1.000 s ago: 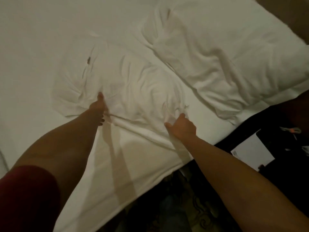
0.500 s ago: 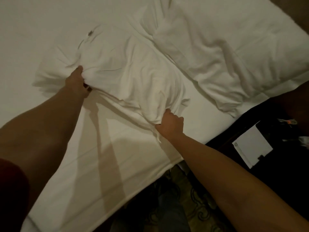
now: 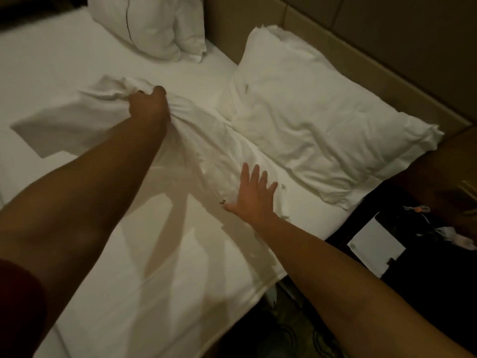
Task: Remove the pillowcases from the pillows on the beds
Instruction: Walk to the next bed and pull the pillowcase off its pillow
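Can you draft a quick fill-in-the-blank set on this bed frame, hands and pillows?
1. The left hand is ____ on the loose, crumpled white fabric pillowcase.
2. The right hand lies with its fingers ____.
3. The plump white pillow by the tan headboard lies on the ____ side of the white bed sheet.

Missing words: shut; spread; right

- Pillowcase (image 3: 77,122): plain white.
- Pillow (image 3: 322,120): white, unpatterned.
- Bed sheet (image 3: 51,63): white.
- Headboard (image 3: 387,55): tan.
- Sleeve (image 3: 18,306): dark red.
- Floor covering (image 3: 291,329): dark, patterned.
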`<move>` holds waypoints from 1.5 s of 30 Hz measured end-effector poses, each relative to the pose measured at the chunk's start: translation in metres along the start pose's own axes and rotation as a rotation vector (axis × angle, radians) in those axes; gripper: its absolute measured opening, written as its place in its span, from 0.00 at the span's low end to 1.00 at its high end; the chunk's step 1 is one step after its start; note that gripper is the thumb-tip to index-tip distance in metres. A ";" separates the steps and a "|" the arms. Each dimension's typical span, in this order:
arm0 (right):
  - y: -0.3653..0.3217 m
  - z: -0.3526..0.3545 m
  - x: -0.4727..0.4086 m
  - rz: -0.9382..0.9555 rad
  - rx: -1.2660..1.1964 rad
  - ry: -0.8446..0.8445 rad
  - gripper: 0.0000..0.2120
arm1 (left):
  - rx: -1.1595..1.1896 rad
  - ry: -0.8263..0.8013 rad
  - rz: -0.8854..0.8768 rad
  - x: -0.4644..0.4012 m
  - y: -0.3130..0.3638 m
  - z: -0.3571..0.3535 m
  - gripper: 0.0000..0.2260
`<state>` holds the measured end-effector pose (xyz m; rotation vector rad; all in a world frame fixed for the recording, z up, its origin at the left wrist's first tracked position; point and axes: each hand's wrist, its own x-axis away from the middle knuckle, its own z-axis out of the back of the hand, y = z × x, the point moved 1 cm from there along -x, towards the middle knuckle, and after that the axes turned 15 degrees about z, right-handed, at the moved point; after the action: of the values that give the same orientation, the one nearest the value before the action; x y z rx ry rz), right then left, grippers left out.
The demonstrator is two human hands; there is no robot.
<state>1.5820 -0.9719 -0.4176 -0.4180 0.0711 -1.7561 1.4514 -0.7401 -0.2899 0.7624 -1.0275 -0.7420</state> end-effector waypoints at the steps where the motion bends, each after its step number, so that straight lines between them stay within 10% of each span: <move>1: 0.003 -0.003 0.003 -0.024 0.016 -0.021 0.59 | 0.014 -0.002 0.009 0.009 0.006 -0.001 0.28; 5: 0.024 -0.015 0.004 -0.236 0.035 0.003 0.49 | 0.016 -0.012 0.054 0.028 0.027 -0.003 0.28; 11: 0.073 0.053 -0.005 -0.217 -0.077 0.291 0.07 | -0.033 -0.009 -0.057 0.053 0.058 -0.009 0.28; 24: 0.195 0.215 0.011 -0.119 -0.586 0.122 0.03 | -0.254 -0.150 -0.117 0.039 0.089 -0.121 0.26; 33: 0.316 0.147 0.007 -0.312 -0.581 -0.142 0.05 | -0.449 -0.308 0.014 0.054 0.016 -0.289 0.16; 37: 0.341 0.155 -0.014 -0.285 -0.537 -0.077 0.26 | -0.384 -0.234 0.029 0.023 0.029 -0.332 0.20; 42: 0.354 0.169 -0.032 -0.293 -0.597 -0.221 0.06 | -0.358 -0.104 0.005 0.052 0.043 -0.356 0.18; 45: 0.363 0.155 -0.036 -0.303 -0.510 -0.184 0.11 | -0.442 -0.067 -0.043 0.051 0.028 -0.371 0.19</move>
<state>1.9764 -0.9938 -0.3806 -1.0024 0.3437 -1.9810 1.8169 -0.6950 -0.3622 0.3799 -0.8649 -0.9952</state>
